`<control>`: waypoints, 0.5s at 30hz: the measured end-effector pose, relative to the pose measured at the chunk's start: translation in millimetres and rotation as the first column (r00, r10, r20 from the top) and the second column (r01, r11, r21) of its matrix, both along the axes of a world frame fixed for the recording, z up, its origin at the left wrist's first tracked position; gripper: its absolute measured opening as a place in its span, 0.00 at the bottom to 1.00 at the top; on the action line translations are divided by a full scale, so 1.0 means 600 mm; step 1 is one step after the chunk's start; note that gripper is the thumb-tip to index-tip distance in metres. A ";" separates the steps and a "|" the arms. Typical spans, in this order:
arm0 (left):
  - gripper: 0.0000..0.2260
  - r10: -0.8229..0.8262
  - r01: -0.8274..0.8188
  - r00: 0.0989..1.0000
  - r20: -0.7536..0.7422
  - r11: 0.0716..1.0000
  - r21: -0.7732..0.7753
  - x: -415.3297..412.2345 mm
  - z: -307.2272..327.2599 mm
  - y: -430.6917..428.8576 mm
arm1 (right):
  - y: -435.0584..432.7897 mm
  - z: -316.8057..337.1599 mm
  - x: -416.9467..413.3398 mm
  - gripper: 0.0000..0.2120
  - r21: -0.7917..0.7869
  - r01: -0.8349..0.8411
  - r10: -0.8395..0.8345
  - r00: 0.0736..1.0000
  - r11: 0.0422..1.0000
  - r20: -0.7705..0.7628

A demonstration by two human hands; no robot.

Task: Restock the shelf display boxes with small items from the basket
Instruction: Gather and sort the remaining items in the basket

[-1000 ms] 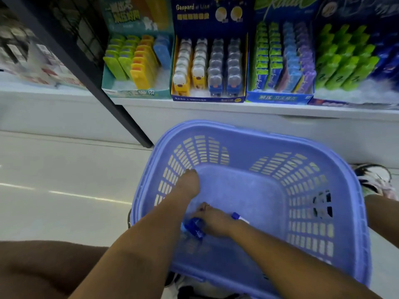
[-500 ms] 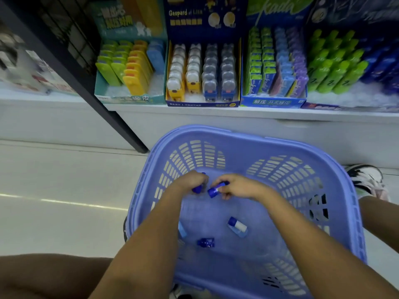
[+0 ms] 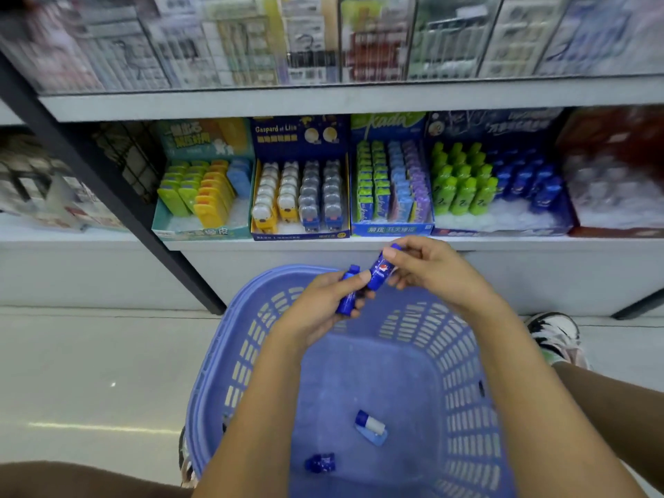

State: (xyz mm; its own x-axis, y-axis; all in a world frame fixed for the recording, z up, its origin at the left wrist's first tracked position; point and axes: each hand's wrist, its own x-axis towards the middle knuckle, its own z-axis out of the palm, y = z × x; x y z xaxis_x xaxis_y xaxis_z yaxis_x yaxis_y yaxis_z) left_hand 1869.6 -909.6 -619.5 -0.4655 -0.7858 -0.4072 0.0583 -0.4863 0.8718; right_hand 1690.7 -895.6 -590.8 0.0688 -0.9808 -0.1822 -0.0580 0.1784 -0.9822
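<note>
A lilac plastic basket stands on the floor before the low shelf. Above its far rim my left hand grips a small dark blue bottle-shaped item. My right hand pinches a second blue bottle-shaped item with a red and white logo, tilted, its lower end close to my left fingertips. On the basket floor lie a pale blue and white item and a small dark blue item. The display box with green and blue bottles sits on the shelf, with white filler showing at its front.
Along the shelf stand further display boxes: a teal one with yellow and green items, a navy one with dog-shaped items, a blue one with pastel packs, a red box. A black upright slants at left. A shoe rests at right.
Both hands have risen from inside the basket to above its far rim, each holding a blue item. The view has tilted up, showing more of the shelves.
</note>
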 end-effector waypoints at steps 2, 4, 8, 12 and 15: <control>0.04 0.053 -0.051 0.998 0.024 0.994 -0.092 -0.021 0.018 0.002 | 0.002 0.020 -0.012 0.02 -0.021 0.068 -0.067 0.995 0.997 0.070; 0.05 0.082 -0.074 0.996 0.038 0.982 -0.174 -0.043 0.032 0.004 | 0.004 0.037 -0.026 0.05 -0.055 0.139 -0.137 0.990 0.989 0.045; 0.07 0.116 -0.106 0.993 0.029 0.966 -0.236 -0.090 0.049 0.008 | 0.001 0.074 -0.094 0.05 -0.204 0.227 -0.251 0.963 0.952 -0.096; 0.11 0.070 -0.069 0.998 0.003 0.987 -0.143 -0.125 0.051 0.018 | -0.016 0.103 -0.223 0.07 -0.387 0.363 -0.496 0.802 0.847 -0.333; 0.15 0.037 -0.032 0.999 0.035 0.993 -0.115 -0.142 0.047 0.026 | -0.039 0.099 -0.279 0.10 -0.440 0.289 -0.512 0.646 0.850 -0.566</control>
State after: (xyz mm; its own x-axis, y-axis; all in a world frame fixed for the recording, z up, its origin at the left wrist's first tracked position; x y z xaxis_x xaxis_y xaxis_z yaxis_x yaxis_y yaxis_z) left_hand 1784.2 -894.2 -591.3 -0.4234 -0.8435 -0.3305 0.0399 -0.3818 0.9234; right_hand 1523.5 -919.0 -531.6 -0.3675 -0.8913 0.2657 -0.6798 0.0625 -0.7307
